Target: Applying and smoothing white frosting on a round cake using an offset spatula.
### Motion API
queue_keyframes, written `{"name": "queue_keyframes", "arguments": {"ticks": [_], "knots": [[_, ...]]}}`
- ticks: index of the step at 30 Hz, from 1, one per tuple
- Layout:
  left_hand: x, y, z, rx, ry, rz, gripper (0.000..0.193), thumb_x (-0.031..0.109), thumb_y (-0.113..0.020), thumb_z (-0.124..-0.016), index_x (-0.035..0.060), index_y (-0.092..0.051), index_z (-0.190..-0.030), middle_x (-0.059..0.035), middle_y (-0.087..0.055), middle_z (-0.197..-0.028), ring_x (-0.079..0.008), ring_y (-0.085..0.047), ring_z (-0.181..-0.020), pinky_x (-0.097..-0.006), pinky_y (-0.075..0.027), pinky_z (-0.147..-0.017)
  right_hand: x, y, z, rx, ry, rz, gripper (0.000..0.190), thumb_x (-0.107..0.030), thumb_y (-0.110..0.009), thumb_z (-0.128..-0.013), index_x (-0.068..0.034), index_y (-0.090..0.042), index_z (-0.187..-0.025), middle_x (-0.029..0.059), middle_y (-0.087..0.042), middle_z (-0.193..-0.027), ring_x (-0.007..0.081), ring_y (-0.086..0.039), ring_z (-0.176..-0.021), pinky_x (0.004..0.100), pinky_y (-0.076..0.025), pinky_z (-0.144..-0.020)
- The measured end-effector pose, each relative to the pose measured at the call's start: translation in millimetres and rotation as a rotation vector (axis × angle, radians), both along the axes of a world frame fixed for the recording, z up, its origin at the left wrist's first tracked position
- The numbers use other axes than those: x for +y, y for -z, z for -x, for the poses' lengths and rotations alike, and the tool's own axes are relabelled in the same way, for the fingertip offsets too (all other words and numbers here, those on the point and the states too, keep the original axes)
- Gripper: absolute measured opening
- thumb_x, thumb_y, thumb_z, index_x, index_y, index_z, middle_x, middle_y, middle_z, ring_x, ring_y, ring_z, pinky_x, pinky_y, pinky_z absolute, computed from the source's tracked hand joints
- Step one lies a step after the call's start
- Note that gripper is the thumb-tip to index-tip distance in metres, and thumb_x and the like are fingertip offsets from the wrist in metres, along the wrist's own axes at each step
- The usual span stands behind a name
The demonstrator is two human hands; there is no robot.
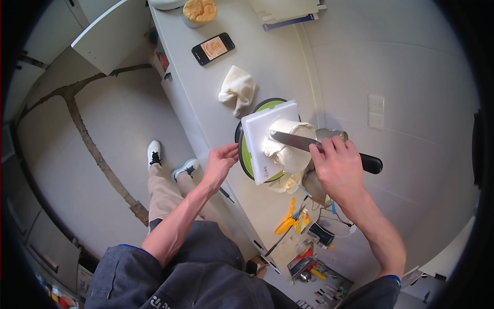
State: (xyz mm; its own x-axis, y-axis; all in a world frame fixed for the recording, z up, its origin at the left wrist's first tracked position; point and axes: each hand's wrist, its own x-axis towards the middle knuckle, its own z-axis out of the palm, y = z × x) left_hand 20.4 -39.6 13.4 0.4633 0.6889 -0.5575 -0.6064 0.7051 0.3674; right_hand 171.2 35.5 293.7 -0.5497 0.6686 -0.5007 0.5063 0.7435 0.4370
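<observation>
A tall cake [299, 156] coated in white cream stands on a white square board [256, 135]. Under the board is a green cake turntable [247, 154] with a black rim. My right hand [337, 164] grips an icing spatula with a metal blade [295, 141] and a black handle. The blade lies across the top of the cake, its tip in the cream there. At the turntable's near left rim, the fingertips of my left hand [222, 166] are drawn together on the edge. Part of the cake's far side is hidden behind the blade and my right hand.
Beyond the turntable lie a crumpled white cloth [237, 89], a phone [213, 48] with a lit picture, and a baked cake in a tin [200, 13]. A metal bowl [314, 185], cables and yellow-handled tools [287, 224] crowd the near right. The wall bears outlets [376, 112].
</observation>
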Motion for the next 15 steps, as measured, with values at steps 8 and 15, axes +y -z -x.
{"name": "queue_keyframes", "arguments": {"ticks": [8, 15], "knots": [[-1, 2, 2, 0.046, 0.014, -0.043, 0.064, -0.014, -0.045, -0.082, -0.0152, -0.047, -0.146, -0.0239, -0.064, -0.139, -0.0255, -0.062, -0.130, -0.0331, -0.048, -0.111, -1, 7, -9, -0.004, 0.004, -0.020, 0.012, -0.012, -0.069, -0.076, -0.003, -0.066, -0.084, 0.0100, -0.063, -0.083, 0.0258, -0.063, -0.087, 0.0393, -0.047, -0.072], [-18, 1, -1, 0.112, 0.225, 0.010, 0.069, -0.014, -0.044, -0.081, -0.0091, -0.046, -0.150, -0.0237, -0.069, -0.130, -0.0248, -0.068, -0.122, -0.0308, -0.051, -0.105, 11, 2, -6, -0.012, -0.036, 0.074, 0.010, -0.010, -0.069, -0.077, -0.004, -0.067, -0.085, 0.0088, -0.063, -0.080, 0.0248, -0.063, -0.085, 0.0383, -0.047, -0.071]]}}
